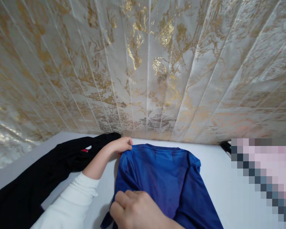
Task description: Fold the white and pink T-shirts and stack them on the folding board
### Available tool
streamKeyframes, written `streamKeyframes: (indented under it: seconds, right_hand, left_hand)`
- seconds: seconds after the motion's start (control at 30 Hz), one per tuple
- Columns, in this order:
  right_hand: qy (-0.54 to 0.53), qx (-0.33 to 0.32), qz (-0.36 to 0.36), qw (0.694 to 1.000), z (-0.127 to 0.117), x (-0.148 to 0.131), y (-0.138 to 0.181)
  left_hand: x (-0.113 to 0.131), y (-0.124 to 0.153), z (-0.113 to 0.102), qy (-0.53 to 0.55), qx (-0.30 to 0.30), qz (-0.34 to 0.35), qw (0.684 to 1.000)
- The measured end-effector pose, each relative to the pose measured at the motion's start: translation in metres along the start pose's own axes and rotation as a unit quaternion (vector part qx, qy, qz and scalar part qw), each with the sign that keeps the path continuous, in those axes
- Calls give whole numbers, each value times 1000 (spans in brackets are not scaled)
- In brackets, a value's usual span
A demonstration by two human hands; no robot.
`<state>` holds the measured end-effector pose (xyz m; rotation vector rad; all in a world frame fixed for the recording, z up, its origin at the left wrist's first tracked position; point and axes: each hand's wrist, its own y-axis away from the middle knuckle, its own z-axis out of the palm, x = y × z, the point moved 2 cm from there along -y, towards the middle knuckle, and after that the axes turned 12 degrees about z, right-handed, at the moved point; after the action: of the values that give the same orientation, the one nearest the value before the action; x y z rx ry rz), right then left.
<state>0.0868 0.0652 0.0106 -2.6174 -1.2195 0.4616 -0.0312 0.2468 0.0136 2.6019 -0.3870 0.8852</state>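
Observation:
A blue shirt (162, 181) lies partly folded on a white table (224, 187), its collar toward the wall. My left hand (120, 144), in a white sleeve, pinches the shirt's far left shoulder corner. My right hand (135, 210) is closed near the bottom edge of the view, gripping the shirt's near left fold. A black garment (38, 178) lies spread to the left of my left arm.
A gold-and-white patterned curtain (145, 70) hangs right behind the table. A small black object (226, 147) sits at the back right by a blurred-out patch. The table's left edge runs diagonally at the left.

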Motion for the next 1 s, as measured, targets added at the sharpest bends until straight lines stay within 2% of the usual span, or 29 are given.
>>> streamKeyframes:
  seconds: [0.07,0.13,0.17,0.27,0.33,0.43,0.53,0.63,0.7,0.8,0.93,1.0]
  right_hand:
    - [-91,22,83,992,-31,17,10]
    - [-173,47,190,965,-58,39,26]
    - [-178,58,255,949,-67,52,37]
    - [-130,-8,415,901,-70,90,71]
    - [-84,-66,465,879,-63,110,89]
    - [-63,-95,487,866,-57,126,101]
    - [-79,-74,492,864,-66,132,99]
    - [-177,-77,478,857,-82,132,96]
    - [-285,-95,460,836,-91,128,96]
    - [-377,-104,459,797,-97,123,95]
    - [-384,-87,508,766,-79,122,92]
    - [-371,-87,524,762,-68,121,91]
  left_hand:
    - [-2,-1,1,17,-1,5,1000]
    - [-3,-1,2,37,-2,6,999]
    - [-4,-2,3,49,-4,5,999]
    - [-6,-3,6,82,-22,-2,996]
    - [-6,-4,7,99,-35,1,994]
    - [-2,-1,3,115,-60,36,991]
    - [5,6,-4,121,-100,90,983]
    - [10,12,-7,114,-148,121,975]
    - [10,14,-5,102,-166,126,973]
    - [12,13,-4,79,-140,136,978]
    - [25,12,-1,38,-59,173,982]
    - [32,11,3,8,-38,185,982]
